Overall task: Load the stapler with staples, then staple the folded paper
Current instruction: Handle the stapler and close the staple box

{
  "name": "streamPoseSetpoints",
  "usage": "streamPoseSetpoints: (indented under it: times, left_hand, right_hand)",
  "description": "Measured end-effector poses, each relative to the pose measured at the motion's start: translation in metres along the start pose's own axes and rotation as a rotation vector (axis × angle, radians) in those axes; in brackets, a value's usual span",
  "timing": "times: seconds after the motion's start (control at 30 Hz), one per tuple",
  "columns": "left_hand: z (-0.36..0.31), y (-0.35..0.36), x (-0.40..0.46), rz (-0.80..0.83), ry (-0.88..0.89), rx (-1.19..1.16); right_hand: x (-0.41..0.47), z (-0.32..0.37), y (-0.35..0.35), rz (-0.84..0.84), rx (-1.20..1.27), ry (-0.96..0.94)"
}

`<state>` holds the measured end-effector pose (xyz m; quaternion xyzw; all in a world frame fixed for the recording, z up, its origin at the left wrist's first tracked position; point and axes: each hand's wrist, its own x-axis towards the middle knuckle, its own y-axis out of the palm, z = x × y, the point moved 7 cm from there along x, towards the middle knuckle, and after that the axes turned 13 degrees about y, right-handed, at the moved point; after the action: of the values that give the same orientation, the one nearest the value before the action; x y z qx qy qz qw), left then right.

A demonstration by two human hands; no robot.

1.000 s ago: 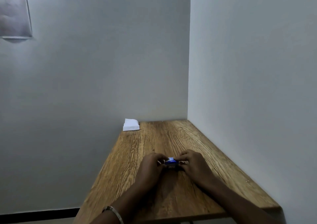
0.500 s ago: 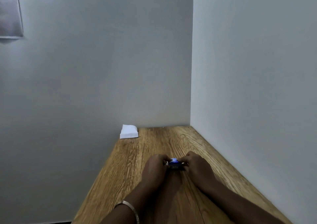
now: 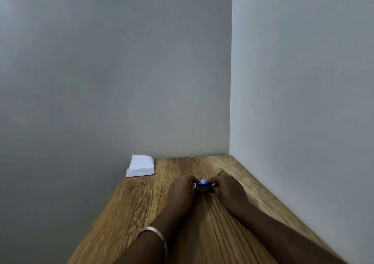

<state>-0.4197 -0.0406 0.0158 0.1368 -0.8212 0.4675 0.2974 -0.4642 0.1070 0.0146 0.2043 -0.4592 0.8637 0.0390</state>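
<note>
Head view showed left hand [image 3: 182,191] and right hand [image 3: 228,188] closed on the small blue stapler [image 3: 204,186], apparently mid-loading; stapling the folded paper [image 3: 140,166] beyond it awaited.

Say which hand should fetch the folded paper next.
Left. The folded paper lies at the table's far left corner, on the left hand's side; the right hand can keep its grip on the small blue object.
</note>
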Motion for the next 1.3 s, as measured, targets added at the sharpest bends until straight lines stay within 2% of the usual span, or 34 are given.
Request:
streamPoseSetpoints:
  times: [0.3, 0.6, 1.3]
  left_hand:
    - [0.061, 0.029, 0.076, -0.004, -0.028, 0.061]
    - [0.1, 0.055, 0.129, -0.043, -0.036, 0.08]
    - [0.112, 0.061, 0.138, -0.09, -0.011, 0.09]
  right_hand:
    - [0.097, -0.005, 0.045, -0.053, -0.044, -0.042]
    - [0.157, -0.005, 0.071, -0.092, -0.054, -0.078]
    - [0.16, -0.004, 0.071, -0.083, -0.082, -0.1]
